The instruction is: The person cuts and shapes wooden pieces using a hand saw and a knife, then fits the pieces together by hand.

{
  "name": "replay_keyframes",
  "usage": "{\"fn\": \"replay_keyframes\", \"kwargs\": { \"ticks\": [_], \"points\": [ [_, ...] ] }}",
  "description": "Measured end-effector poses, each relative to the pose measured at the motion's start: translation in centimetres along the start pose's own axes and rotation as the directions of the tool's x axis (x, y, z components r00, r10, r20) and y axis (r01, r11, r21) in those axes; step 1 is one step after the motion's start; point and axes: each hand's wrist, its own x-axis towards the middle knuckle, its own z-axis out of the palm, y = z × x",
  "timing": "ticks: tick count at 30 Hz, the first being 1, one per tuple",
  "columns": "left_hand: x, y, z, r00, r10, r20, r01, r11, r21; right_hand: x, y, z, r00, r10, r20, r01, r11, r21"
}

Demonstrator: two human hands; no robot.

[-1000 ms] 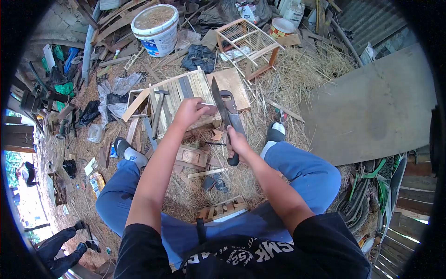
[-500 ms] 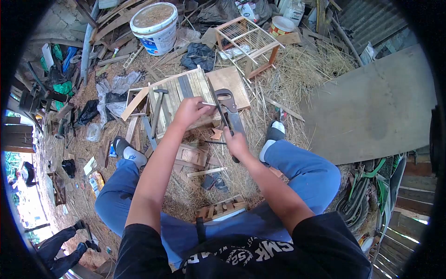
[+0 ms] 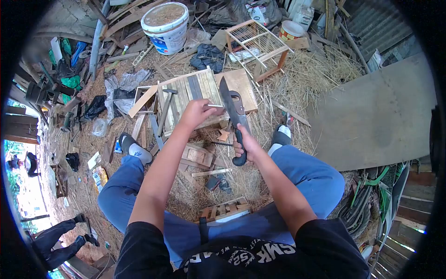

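My right hand (image 3: 247, 145) is wrapped round the black handle of a large knife (image 3: 228, 100), its blade pointing up and away from me. Pinched in my left hand (image 3: 197, 113) is a small piece of wood (image 3: 216, 109), held at the near right corner of a slatted wooden box (image 3: 204, 88). The blade stands just right of that piece. A hammer (image 3: 165, 109) lies on the left of the slats. Partly behind the knife, a handsaw (image 3: 240, 108) rests beside the box, near a thin board (image 3: 242, 83).
A slatted wooden frame (image 3: 260, 44) and a white bucket (image 3: 166, 29) stand beyond the box. A large flat board (image 3: 371, 116) lies at the right. Wood scraps (image 3: 197, 156) and straw cover the ground between my feet. Another person's legs (image 3: 58, 242) show at the lower left.
The knife came down edge-on beside the small piece, then lifted and turned so its flat side shows. My left hand kept its hold. The whole view has shifted slightly.
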Motion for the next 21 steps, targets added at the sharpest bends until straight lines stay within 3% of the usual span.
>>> {"fn": "replay_keyframes", "kwargs": {
  "ticks": [1,2,3,5,7,9,11,13,14,15,17,18,20,21],
  "points": [
    [-0.3,0.0,0.1,1.000,-0.002,0.006,0.002,1.000,-0.002,-0.2,0.2,0.6,0.986,-0.069,-0.151,0.053,0.993,-0.106],
    [-0.5,-0.2,0.1,0.999,-0.050,0.001,0.050,0.998,-0.037,-1.4,-0.2,2.0,0.966,-0.166,-0.196,0.141,0.980,-0.138],
    [-0.4,-0.2,0.2,0.995,-0.096,-0.003,0.096,0.993,-0.072,-1.4,-0.3,2.3,0.965,-0.167,-0.201,0.141,0.981,-0.136],
    [-0.3,-0.4,0.3,0.996,-0.083,-0.019,0.081,0.994,-0.074,-1.3,-0.9,2.9,0.856,-0.454,-0.249,0.329,0.848,-0.416],
    [-0.4,-0.7,0.5,0.996,-0.078,-0.037,0.075,0.994,-0.076,-1.5,-1.7,3.5,0.820,-0.514,-0.252,0.363,0.807,-0.465],
    [-0.3,-0.6,0.4,0.995,-0.101,-0.022,0.098,0.991,-0.090,-0.9,-1.8,3.6,0.590,-0.795,-0.141,0.611,0.553,-0.567],
    [-0.3,-0.3,0.2,0.995,-0.101,-0.014,0.100,0.994,-0.039,-0.6,-1.2,3.6,0.566,-0.812,-0.144,0.604,0.527,-0.598],
    [-0.3,-0.2,0.3,0.995,-0.099,-0.006,0.099,0.995,0.015,0.7,1.4,2.9,0.355,-0.930,-0.098,0.550,0.292,-0.782],
    [-0.3,-0.4,0.6,0.993,-0.121,0.001,0.121,0.991,-0.066,4.5,4.1,-0.5,0.427,-0.901,-0.079,0.427,0.278,-0.861],
    [-0.2,-0.5,0.6,0.990,-0.141,0.010,0.141,0.979,-0.144,4.9,4.7,-1.3,0.425,-0.902,-0.077,0.429,0.275,-0.860],
    [0.1,0.3,0.0,0.995,-0.100,-0.010,0.099,0.993,-0.062,4.7,5.0,-1.7,0.558,-0.823,-0.106,0.239,0.282,-0.929],
    [-0.1,0.7,-0.1,0.998,-0.064,-0.020,0.064,0.998,0.016,4.5,4.9,-1.6,0.559,-0.822,-0.111,0.238,0.287,-0.928],
    [-0.3,0.5,0.0,0.998,-0.063,-0.012,0.063,0.998,-0.007,3.5,3.5,-1.4,0.854,-0.429,-0.295,0.147,0.742,-0.655],
    [-0.1,0.4,-0.1,0.998,-0.062,-0.017,0.061,0.998,-0.027,2.5,2.5,-1.0,0.852,-0.433,-0.295,0.150,0.741,-0.654]
  ]
}}
